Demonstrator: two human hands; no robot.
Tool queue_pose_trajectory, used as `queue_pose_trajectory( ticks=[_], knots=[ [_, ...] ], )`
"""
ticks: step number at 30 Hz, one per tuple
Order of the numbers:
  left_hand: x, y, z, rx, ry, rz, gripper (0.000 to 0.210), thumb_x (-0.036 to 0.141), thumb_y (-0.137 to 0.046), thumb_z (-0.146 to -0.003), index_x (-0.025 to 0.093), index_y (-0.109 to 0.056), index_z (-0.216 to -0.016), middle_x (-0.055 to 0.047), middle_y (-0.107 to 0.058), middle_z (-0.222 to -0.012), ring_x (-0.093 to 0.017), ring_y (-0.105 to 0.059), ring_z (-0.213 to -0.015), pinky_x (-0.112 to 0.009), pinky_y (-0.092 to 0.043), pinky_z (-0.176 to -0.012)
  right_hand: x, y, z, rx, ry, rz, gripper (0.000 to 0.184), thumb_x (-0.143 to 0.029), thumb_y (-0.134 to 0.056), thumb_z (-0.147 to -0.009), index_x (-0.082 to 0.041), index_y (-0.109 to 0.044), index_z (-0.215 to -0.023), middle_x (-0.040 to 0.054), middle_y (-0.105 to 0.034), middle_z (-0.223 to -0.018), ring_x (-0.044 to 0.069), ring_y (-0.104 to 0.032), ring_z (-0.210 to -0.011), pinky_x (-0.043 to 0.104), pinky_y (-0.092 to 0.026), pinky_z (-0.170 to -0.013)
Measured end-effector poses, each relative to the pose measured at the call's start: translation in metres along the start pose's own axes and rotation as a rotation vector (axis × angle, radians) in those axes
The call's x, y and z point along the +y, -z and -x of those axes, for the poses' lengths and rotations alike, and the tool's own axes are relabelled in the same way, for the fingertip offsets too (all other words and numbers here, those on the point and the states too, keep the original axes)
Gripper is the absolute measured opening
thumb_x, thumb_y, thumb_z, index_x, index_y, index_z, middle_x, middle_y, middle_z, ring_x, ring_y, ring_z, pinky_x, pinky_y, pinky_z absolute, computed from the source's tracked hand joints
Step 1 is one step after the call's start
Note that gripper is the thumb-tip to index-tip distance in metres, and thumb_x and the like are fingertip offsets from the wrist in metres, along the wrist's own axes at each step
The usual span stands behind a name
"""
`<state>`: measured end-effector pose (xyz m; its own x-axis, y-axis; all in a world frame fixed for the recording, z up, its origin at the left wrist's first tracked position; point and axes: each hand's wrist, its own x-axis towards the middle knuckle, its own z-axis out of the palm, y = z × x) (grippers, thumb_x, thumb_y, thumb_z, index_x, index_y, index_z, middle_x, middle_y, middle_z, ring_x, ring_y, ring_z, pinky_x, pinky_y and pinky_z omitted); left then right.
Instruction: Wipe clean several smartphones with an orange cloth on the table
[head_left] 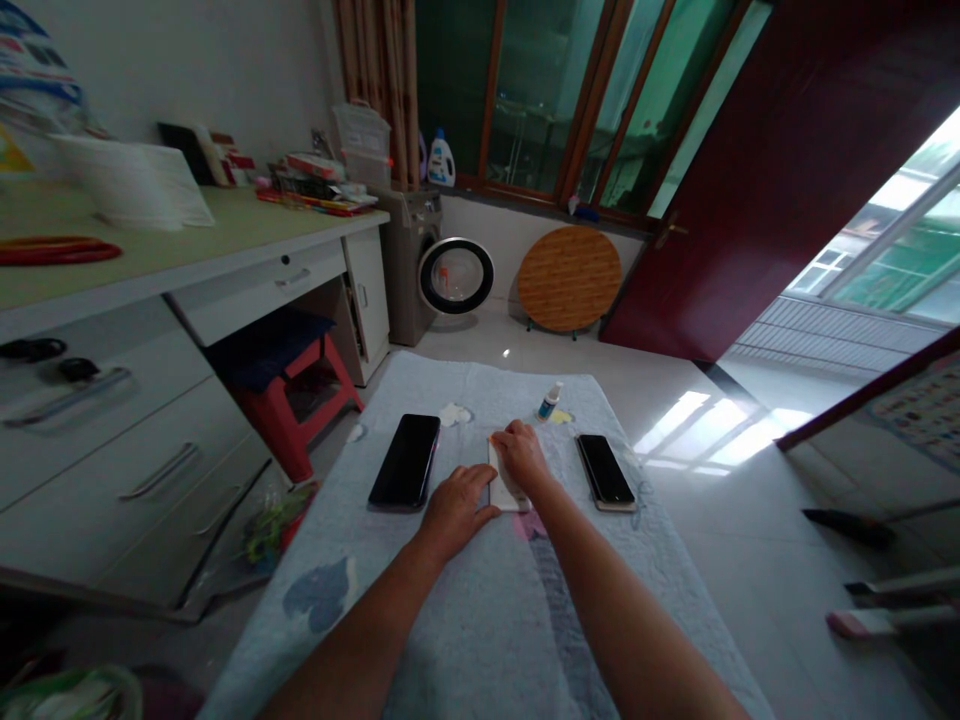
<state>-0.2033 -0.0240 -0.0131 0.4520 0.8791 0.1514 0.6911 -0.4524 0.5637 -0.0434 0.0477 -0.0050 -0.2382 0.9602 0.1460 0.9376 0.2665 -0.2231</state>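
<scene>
White slab (506,493) lies with its long axis fore-and-aft, nearer than the spray bottle (550,402); half-open left hand (457,507) touches its left edge, curled right hand (522,457) covers its bottle-ward end, grip unclear

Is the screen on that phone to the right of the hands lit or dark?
Dark: the phone shows a black face with no lit picture. Whether it's switched off, I cannot tell.

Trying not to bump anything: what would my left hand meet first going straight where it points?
Your left hand likely meets the pale flat object first, then perhaps your right hand; depth is unclear.
</scene>
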Motion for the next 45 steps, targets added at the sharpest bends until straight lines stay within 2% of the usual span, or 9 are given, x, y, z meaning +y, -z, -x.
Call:
queue_pose_trajectory(
  ticks=[5, 8, 13, 16, 19, 22, 34, 39, 45],
  knots=[
    [0.000, -0.004, 0.000, 0.088, 0.051, 0.048, 0.070, 0.024, -0.070, -0.076, 0.025, -0.032, -0.134, -0.009, -0.038, -0.138, -0.024, -0.048, -0.122, -0.038, -0.044, -0.098, -0.006, 0.002, 0.024, -0.027, 0.137, -0.020, 0.026, -0.029, -0.048, -0.094, -0.025, -0.073, -0.097, 0.0067, -0.057, -0.098, 0.018, -0.048, -0.092, 0.027, -0.036, -0.083],
    [-0.003, -0.008, 0.000, 0.106, 0.047, 0.073, 0.073, 0.021, -0.068, -0.075, 0.027, -0.027, -0.136, -0.009, -0.034, -0.141, -0.024, -0.045, -0.126, -0.039, -0.044, -0.099, -0.013, 0.002, 0.041, -0.048, 0.193, -0.019, 0.022, -0.029, -0.052, -0.092, -0.024, -0.073, -0.094, 0.0068, -0.057, -0.098, 0.019, -0.047, -0.090, 0.028, -0.036, -0.081],
    [-0.011, -0.014, -0.001, 0.111, 0.004, 0.033, 0.070, 0.024, -0.064, -0.078, 0.023, -0.028, -0.138, -0.013, -0.032, -0.148, -0.027, -0.037, -0.135, -0.043, -0.039, -0.105, -0.020, 0.006, 0.075, -0.035, 0.212, -0.127, 0.017, -0.026, -0.056, -0.090, -0.024, -0.073, -0.092, 0.0056, -0.057, -0.096, 0.017, -0.048, -0.089, 0.026, -0.038, -0.080],
    [-0.012, -0.014, -0.001, 0.100, -0.021, -0.015, 0.063, 0.030, -0.060, -0.083, 0.021, -0.034, -0.139, -0.012, -0.037, -0.148, -0.027, -0.041, -0.132, -0.043, -0.038, -0.105, -0.020, 0.011, 0.095, -0.009, 0.182, -0.210, 0.020, -0.019, -0.055, -0.090, -0.026, -0.072, -0.099, 0.0047, -0.058, -0.096, 0.016, -0.049, -0.090, 0.024, -0.040, -0.078],
    [-0.008, -0.010, -0.001, 0.044, -0.050, -0.068, 0.051, 0.037, -0.060, -0.086, 0.021, -0.047, -0.132, -0.009, -0.048, -0.142, -0.026, -0.050, -0.122, -0.040, -0.040, -0.102, -0.016, 0.012, 0.106, 0.022, 0.139, -0.236, 0.022, -0.017, -0.054, -0.090, -0.026, -0.071, -0.101, 0.0044, -0.059, -0.092, 0.016, -0.050, -0.087, 0.024, -0.040, -0.076],
    [-0.004, -0.006, -0.001, 0.007, -0.052, -0.097, 0.045, 0.038, -0.062, -0.085, 0.021, -0.055, -0.127, -0.006, -0.055, -0.136, -0.025, -0.053, -0.115, -0.038, -0.042, -0.098, -0.007, 0.009, 0.101, 0.063, 0.103, -0.202, 0.020, -0.018, -0.054, -0.090, -0.024, -0.072, -0.096, 0.0046, -0.059, -0.090, 0.016, -0.050, -0.085, 0.024, -0.040, -0.077],
    [-0.004, -0.005, 0.000, 0.012, -0.055, -0.111, 0.048, 0.031, -0.064, -0.083, 0.022, -0.054, -0.129, -0.005, -0.053, -0.138, -0.024, -0.053, -0.110, -0.037, -0.042, -0.096, 0.024, 0.004, 0.039, 0.083, -0.157, -0.072, 0.027, -0.017, -0.046, -0.093, -0.022, -0.069, -0.106, 0.0053, -0.063, -0.094, 0.015, -0.053, -0.087, 0.022, -0.034, -0.078],
    [-0.004, -0.005, 0.001, 0.014, -0.059, -0.111, 0.048, 0.031, -0.063, -0.083, 0.021, -0.054, -0.129, -0.005, -0.053, -0.138, -0.024, -0.052, -0.111, -0.038, -0.042, -0.096, 0.029, 0.013, 0.047, 0.043, -0.182, 0.021, 0.028, -0.018, -0.044, -0.093, -0.022, -0.071, -0.100, 0.0066, -0.064, -0.090, 0.017, -0.053, -0.086, 0.025, -0.033, -0.079],
    [-0.002, -0.007, 0.001, 0.036, -0.057, -0.132, 0.048, 0.033, -0.063, -0.083, 0.018, -0.056, -0.128, -0.005, -0.054, -0.137, -0.025, -0.053, -0.111, -0.038, -0.042, -0.097, 0.025, 0.023, 0.085, 0.004, -0.075, -0.012, 0.023, -0.019, -0.049, -0.090, -0.021, -0.072, -0.087, 0.0056, -0.061, -0.086, 0.016, -0.052, -0.083, 0.025, -0.035, -0.077]
  ],
)
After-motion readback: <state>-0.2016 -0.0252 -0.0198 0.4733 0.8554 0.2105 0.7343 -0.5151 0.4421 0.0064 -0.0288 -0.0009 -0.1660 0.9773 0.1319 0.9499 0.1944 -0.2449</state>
